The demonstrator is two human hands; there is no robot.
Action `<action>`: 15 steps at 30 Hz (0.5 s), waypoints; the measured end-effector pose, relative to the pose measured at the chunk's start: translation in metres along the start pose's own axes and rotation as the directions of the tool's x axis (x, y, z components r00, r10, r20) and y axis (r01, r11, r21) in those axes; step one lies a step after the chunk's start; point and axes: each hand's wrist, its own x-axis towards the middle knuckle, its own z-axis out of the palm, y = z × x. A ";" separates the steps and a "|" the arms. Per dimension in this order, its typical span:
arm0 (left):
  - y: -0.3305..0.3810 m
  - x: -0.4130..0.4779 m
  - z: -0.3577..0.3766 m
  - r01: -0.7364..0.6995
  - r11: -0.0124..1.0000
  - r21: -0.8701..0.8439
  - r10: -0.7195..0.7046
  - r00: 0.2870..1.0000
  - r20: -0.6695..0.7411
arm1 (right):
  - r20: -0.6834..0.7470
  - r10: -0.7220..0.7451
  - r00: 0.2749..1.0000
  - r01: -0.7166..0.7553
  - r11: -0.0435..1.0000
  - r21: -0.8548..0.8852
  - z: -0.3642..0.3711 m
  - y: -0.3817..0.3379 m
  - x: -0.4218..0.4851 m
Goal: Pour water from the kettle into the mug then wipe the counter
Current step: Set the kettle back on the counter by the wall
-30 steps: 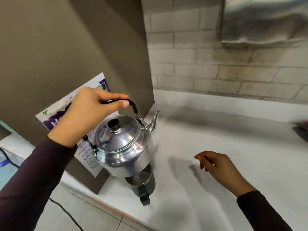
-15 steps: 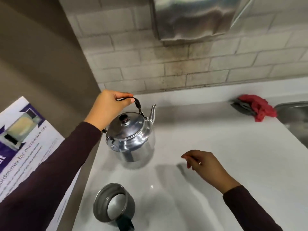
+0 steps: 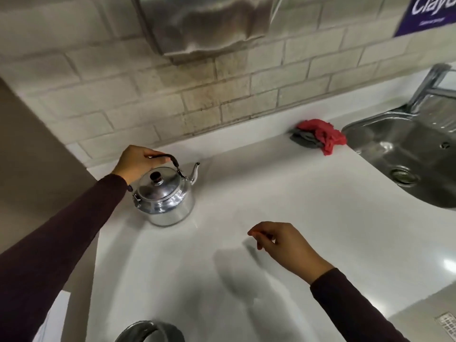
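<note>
Shiny round steel kettle (image 3: 164,197) upright on white surface (image 3: 283,198), spout toward red cloth (image 3: 320,135), left hand (image 3: 137,162) fingers gripping its black handle, right hand (image 3: 283,245) loosely curled, empty

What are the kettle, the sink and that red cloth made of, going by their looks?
The kettle looks like polished metal, perhaps aluminium or steel: it mirrors its surroundings, and its handle and lid knob are dark, possibly plastic. The sink appears to be brushed stainless steel, with soft, streaky reflections. The red cloth looks like a soft, nubbly fabric, crumpled into folds.
</note>
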 end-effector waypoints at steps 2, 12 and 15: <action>-0.006 0.012 0.002 0.038 0.998 -0.058 -0.036 0.999 0.038 | -0.010 0.018 1.000 -0.018 1.000 0.007 0.001 0.000 -0.003; -0.025 0.048 0.010 -0.014 0.996 -0.093 0.025 0.993 0.115 | -0.036 0.075 0.997 -0.076 0.997 -0.018 0.004 0.003 -0.014; -0.029 0.054 0.017 -0.001 0.978 0.209 0.000 1.000 0.004 | -0.041 0.086 0.995 -0.086 0.996 -0.002 0.007 0.004 -0.016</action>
